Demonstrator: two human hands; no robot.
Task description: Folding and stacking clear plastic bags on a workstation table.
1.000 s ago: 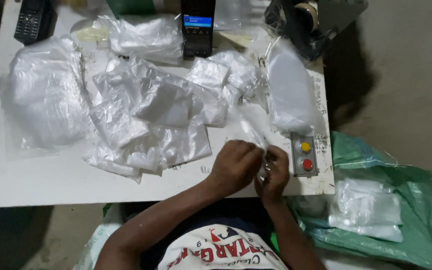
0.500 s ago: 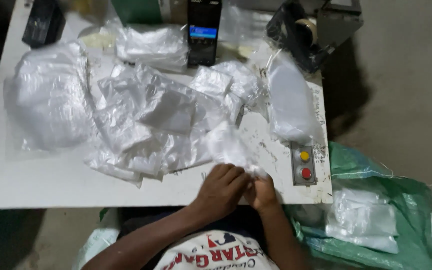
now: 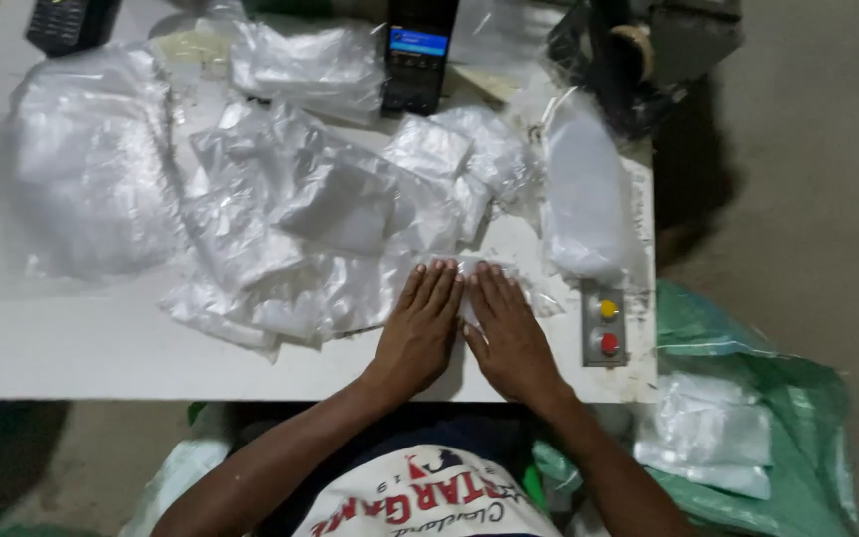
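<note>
My left hand [image 3: 420, 328] and my right hand [image 3: 507, 333] lie flat, palms down and side by side, near the front edge of the white table [image 3: 72, 338]. Both press on a small clear plastic bag [image 3: 469, 273] whose top edge shows just beyond the fingertips. The fingers are straight and close together. A heap of crumpled clear plastic bags [image 3: 290, 229] spreads to the left of my left hand, touching its side.
A grey box with a yellow and a red button [image 3: 604, 324] sits right of my right hand. A long filled bag [image 3: 584, 199], a dark handheld device with lit screen [image 3: 418, 55], a large bag pile [image 3: 91, 159] and a green sack [image 3: 748, 438] surround the area.
Both hands were bunched together working a small bag at the table's edge; now they have moved forward and lie flat, pressing it onto the table.
</note>
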